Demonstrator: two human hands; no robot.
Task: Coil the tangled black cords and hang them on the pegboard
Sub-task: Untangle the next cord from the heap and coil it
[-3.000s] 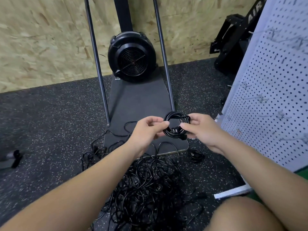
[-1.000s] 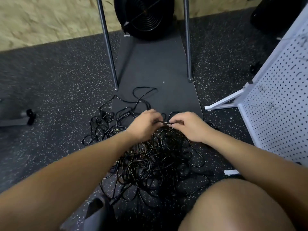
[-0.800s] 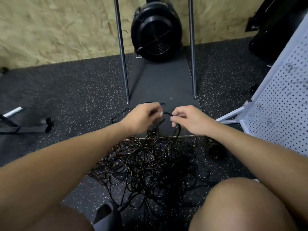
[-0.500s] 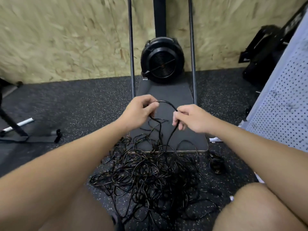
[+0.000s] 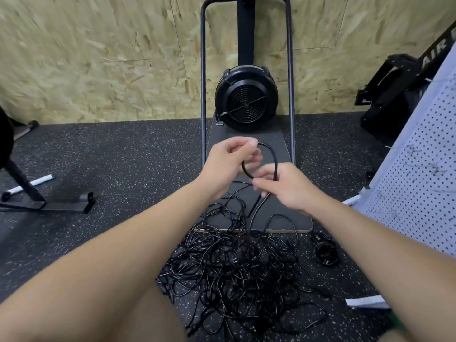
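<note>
My left hand (image 5: 230, 160) and right hand (image 5: 283, 186) both pinch one black cord (image 5: 273, 159), looped between them; the tangled pile (image 5: 237, 270) lies below.

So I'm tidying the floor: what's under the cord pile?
Speckled rubber floor shows through the cord pile; its far edge overlaps the grey mat. Anything beneath the dense middle is hidden.

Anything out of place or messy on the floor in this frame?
Yes. A big tangle of cords sprawls on the floor, partly over the mat. One small coil lies loose beside it, not on the pegboard. Both hands hold one cord loop.
</note>
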